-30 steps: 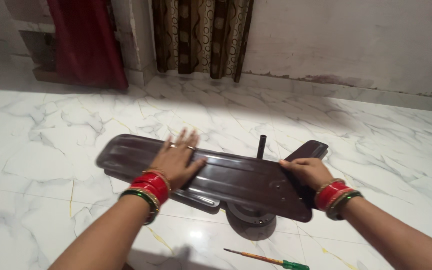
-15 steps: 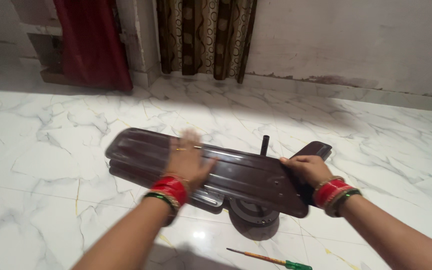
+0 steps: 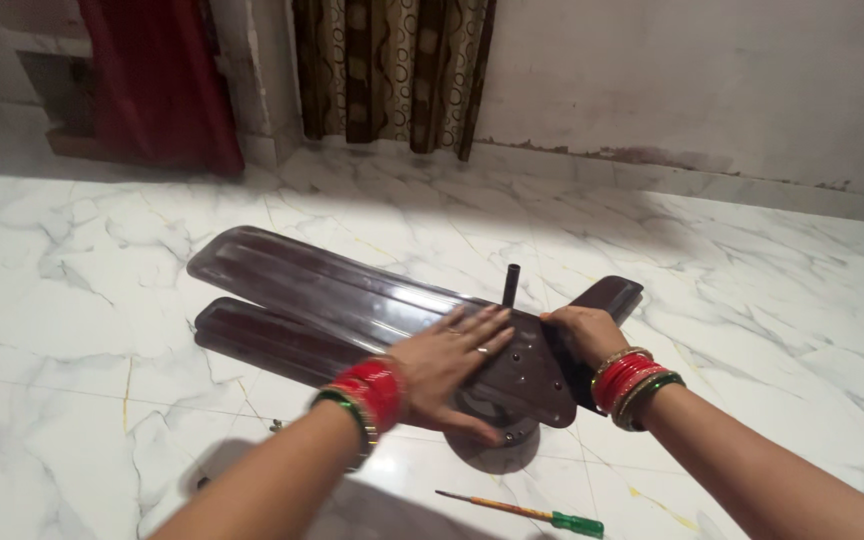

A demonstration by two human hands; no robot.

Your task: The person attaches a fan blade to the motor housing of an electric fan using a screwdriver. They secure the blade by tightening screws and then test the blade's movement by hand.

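Clearly the big risk sits mid-frame: the loose brown fan blade (image 3: pixel 352 295) rests across the motor hub (image 3: pixel 497 430) on the marble floor (image 3: pixel 102 250) and could slide. The left hand (image 3: pixel 447 365) presses flat, fingers spread, on its root; the right hand (image 3: pixel 582 335) curls around the end. The screwdriver (image 3: pixel 522 512), lower centre, could roll underfoot.

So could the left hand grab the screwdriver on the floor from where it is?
Probably yes. The left hand lies flat on the brown fan blade, holding nothing, and the screwdriver lies on bare marble floor just nearer the person, with nothing between them. It would have to let go of the blade.
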